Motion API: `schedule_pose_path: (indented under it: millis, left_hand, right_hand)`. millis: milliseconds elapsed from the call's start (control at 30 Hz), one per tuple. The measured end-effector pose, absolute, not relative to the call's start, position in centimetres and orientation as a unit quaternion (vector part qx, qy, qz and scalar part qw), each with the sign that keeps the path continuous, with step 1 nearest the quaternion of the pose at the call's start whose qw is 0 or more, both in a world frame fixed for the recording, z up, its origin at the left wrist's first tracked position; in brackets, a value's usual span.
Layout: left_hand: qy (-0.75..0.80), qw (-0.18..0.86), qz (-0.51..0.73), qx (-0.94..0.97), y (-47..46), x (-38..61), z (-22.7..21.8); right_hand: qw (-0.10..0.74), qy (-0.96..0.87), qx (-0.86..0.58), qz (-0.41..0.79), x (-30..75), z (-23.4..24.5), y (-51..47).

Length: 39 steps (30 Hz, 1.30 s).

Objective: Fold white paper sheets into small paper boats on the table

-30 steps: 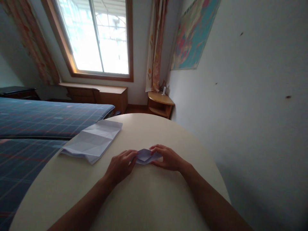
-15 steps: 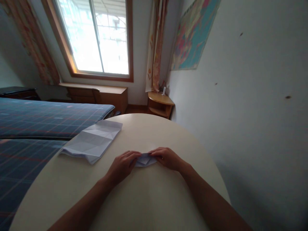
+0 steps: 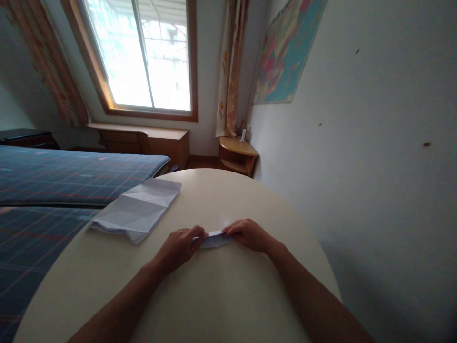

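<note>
A small folded piece of white paper lies flat on the round cream table, near its middle. My left hand pinches its left end, fingers curled. At the paper's right end my right hand presses down with closed fingers. Only a thin strip of paper shows between the two hands.
A larger creased sheet of white paper lies at the table's far left, overhanging the edge. A bed with a blue plaid cover stands left of the table. A white wall runs close on the right. A wooden corner stand sits beyond the table.
The small paper has been folded down flatter and now shows as a narrow strip. Both hands have closed in on it and pressed lower.
</note>
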<state>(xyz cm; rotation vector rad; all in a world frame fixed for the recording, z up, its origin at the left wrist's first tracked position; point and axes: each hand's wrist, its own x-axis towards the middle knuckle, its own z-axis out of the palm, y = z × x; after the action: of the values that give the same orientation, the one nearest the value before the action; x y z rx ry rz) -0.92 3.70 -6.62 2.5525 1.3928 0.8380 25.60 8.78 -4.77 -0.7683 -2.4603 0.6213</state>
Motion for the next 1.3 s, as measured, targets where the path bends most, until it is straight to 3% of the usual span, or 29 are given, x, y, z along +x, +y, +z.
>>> schedule_pose_path:
  millis: [133,267,400,633,833,1067,1300]
  left_hand:
    - [0.497,0.043,0.281,0.820,3.4,-0.6,-6.5]
    - [0.588,0.021,0.290,0.755,3.1,-0.1,-6.0]
    - [0.651,0.078,0.340,0.674,3.3,0.0,-5.6]
    - [0.612,0.203,0.445,0.622,3.4,0.9,-5.8]
    - [0.531,0.324,0.471,0.625,2.2,3.0,-6.2]
    - [0.494,0.360,0.467,0.639,1.6,3.6,-5.7]
    - [0.560,0.282,0.435,0.646,1.1,3.5,-5.4]
  right_hand:
    - [0.285,-0.878,-0.308,0.230,25.6,-4.9,8.9]
    - [0.388,-0.810,-0.362,0.249,24.8,-4.6,8.7]
    - [0.471,-0.695,-0.434,0.326,23.5,-4.4,8.0]
    - [0.418,-0.606,-0.421,0.529,20.3,-5.6,5.7]
    - [0.442,-0.613,-0.397,0.520,18.9,-6.6,4.9]
    - [0.429,-0.642,-0.403,0.491,19.8,-5.7,5.5]
    - [0.405,-0.663,-0.375,0.505,20.0,-5.5,5.2]
